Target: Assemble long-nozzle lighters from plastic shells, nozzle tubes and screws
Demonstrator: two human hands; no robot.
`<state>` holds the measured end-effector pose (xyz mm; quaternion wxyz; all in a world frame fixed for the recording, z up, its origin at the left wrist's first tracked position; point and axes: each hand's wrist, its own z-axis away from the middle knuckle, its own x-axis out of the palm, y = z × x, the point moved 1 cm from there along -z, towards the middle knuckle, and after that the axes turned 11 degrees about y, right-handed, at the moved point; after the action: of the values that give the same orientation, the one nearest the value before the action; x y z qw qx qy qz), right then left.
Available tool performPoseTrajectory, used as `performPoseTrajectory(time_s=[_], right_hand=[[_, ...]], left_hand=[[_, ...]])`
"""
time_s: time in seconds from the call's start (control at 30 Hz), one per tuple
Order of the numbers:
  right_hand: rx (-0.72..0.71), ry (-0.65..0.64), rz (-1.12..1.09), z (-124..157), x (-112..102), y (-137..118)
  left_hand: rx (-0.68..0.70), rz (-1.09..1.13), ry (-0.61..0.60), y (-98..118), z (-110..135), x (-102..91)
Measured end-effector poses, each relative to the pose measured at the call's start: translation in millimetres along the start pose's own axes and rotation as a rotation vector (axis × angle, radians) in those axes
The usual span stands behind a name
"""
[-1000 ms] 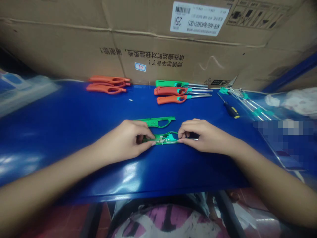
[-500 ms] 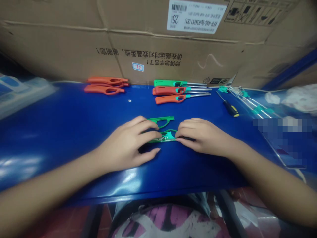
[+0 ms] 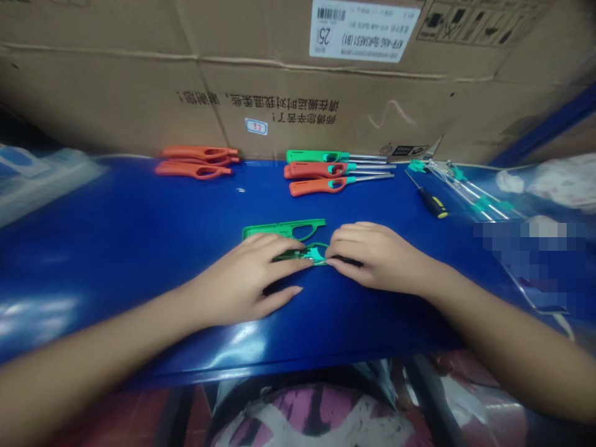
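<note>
Now the left hand (image 3: 251,273) is seen spread flat over the left end of the open green lighter body (image 3: 315,253), where a second ago that end was pinched between thumb and fingertips. Its thumb is laid apart on the blue table (image 3: 139,236), so nothing is clasped and the body is only pressed down. The right hand (image 3: 372,254) has hardly been shifted: its fingers are curled, with thumb and forefinger closed on the right end of the body. By this change the body is judged to be pinned to the table, not lifted, with only its trigger end left exposed. The body is slim and bright green, lying flat and lengthwise between the two hands. A teal trigger loop shows in the gap, a dark part is half hidden under the right fingers, and the inner parts are mostly covered. Just behind the body a loose green cover (image 3: 284,230) lies parallel and untouched. Farther behind it are three assembled lighters (image 3: 326,169), orange shells (image 3: 195,160) to the left and a screwdriver (image 3: 431,202) to the right, all before a cardboard box (image 3: 139,81).
</note>
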<state>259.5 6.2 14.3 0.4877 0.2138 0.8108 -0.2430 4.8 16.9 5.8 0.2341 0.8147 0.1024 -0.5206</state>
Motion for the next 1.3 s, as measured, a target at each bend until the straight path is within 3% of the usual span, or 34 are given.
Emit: performPoseTrajectory(time_s=[0.2, 0.5, 0.67, 0.87, 1.1, 1.3], right_hand=[[0.093, -0.038, -0.073, 1, -9, 4], [0.198, -0.058, -0.190, 2, -6, 8], [0.188, 0.052, -0.162, 2, -9, 10], [0.174, 0.077, -0.020, 1, -3, 12], [0.204, 0.020, 0.028, 3, 5, 14], [0.337, 0.098, -0.057, 4, 10, 20]], left_hand=[[0.002, -0.014, -0.006, 0, 1, -0.2], [0.006, -0.008, 0.007, 0, 1, 1.0], [-0.011, -0.010, 0.100, -3, -2, -5.9], [-0.137, -0.136, 0.211, -19, -5, -13.3], [-0.193, -0.106, 0.173, -28, -7, -7.7], [-0.170, -0.045, 0.099, -24, -7, -5.6]])
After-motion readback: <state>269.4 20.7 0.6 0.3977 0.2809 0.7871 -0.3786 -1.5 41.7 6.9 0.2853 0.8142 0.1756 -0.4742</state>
